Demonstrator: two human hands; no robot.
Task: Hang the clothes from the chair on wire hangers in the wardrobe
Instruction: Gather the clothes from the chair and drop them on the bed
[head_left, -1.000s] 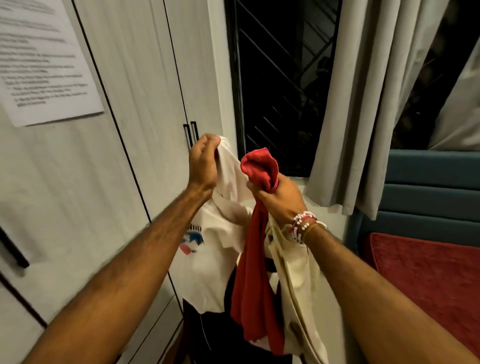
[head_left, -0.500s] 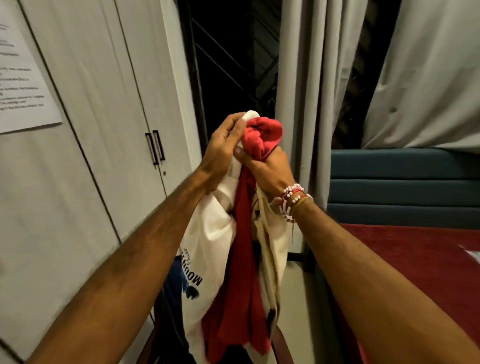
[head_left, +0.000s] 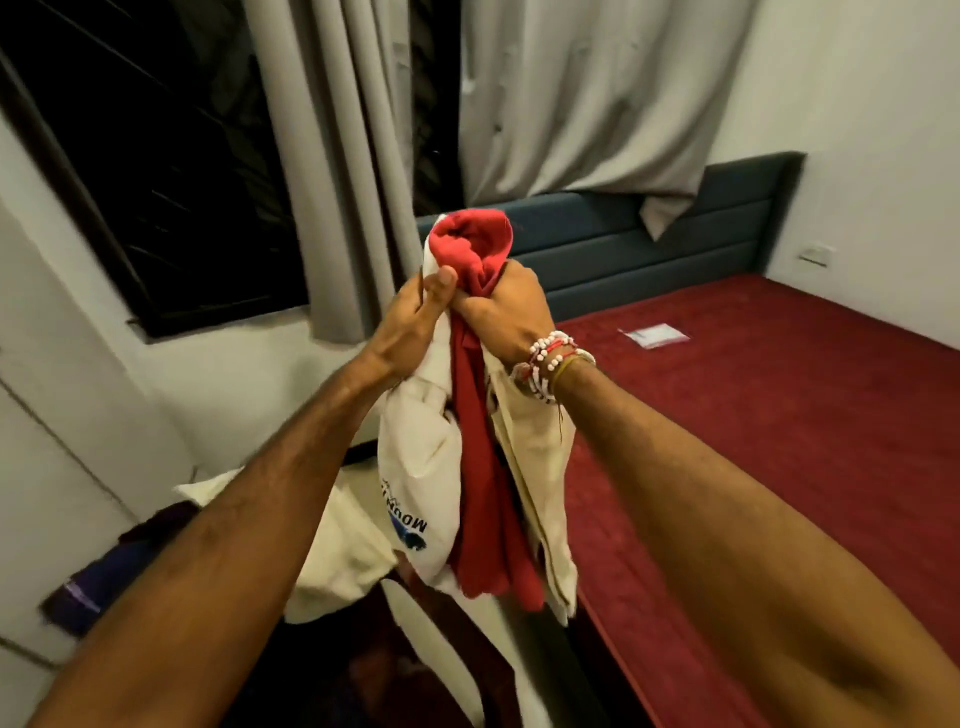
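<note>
- Two hands meet at the top of one bunch of clothes. Our left hand (head_left: 415, 317) has its fingers curled round the cream T-shirt (head_left: 421, 467), with the thumb pressed on the cloth. Our right hand (head_left: 501, 306) is closed in a fist round the red garment (head_left: 488, 493).
- The red garment bulges out above our right fist and hangs below it in a long fold, with cream cloth touching it on both sides.
- The cream T-shirt hangs under our left hand, with dark letters and a blue mark printed low on it, turned sideways.
- A cream piece (head_left: 537, 457) hangs under our right wrist; we cannot tell whether it is a separate garment.
- Red and white bead bracelets (head_left: 543, 364) circle our right wrist.
- Below the bunch lies more cream cloth (head_left: 337, 551), with purple cloth (head_left: 104, 571) near it on the left. What they rest on is too dark to make out.
- To the right is a bed with a red cover (head_left: 779, 426) and a small clear packet (head_left: 655, 335) on it. Behind it are a blue padded headboard (head_left: 623, 244), grey curtains (head_left: 571, 93) and a dark barred window (head_left: 156, 156).
</note>
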